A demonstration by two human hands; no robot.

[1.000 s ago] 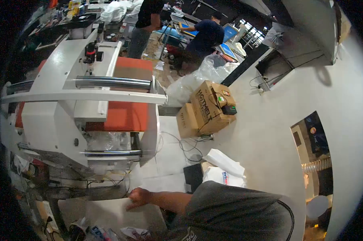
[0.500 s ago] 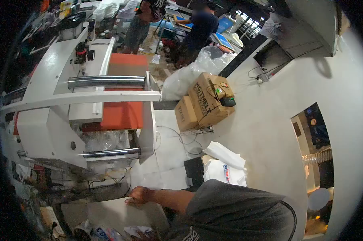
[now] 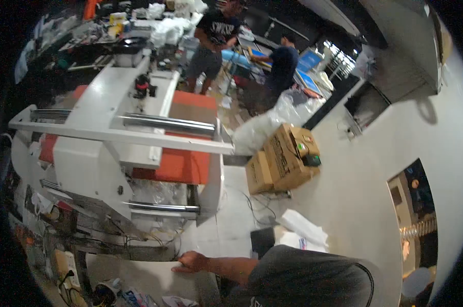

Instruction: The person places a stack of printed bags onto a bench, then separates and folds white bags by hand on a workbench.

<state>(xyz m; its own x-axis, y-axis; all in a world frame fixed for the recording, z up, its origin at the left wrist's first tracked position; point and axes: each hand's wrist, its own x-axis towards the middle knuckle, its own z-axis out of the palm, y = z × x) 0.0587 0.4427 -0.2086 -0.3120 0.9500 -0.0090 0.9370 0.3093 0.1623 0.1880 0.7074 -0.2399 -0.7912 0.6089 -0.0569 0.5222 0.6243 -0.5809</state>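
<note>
My right hand (image 3: 192,262) reaches in from the lower right, its fingers curled at the top edge of a pale board (image 3: 139,276). The grey sleeve (image 3: 303,271) covers my upper arm. Below the board's edge, near the bottom of the view, lie a white paper or cloth (image 3: 179,301), a dark-mouthed round container (image 3: 104,295) and colourful packets (image 3: 137,298). My left hand does not show.
A white machine (image 3: 88,163) with metal rods and red pads (image 3: 185,166) fills the left. Cardboard boxes (image 3: 285,158), cables (image 3: 254,204) and a white bag (image 3: 303,233) stand beyond my arm. Two people (image 3: 213,38) (image 3: 283,59) are at the back. A power strip (image 3: 66,266) is lower left.
The whole view has shifted, so the machine, boxes and my right hand appear lower and further right. The standing person at the back now faces this way. My right hand stays at the board's edge.
</note>
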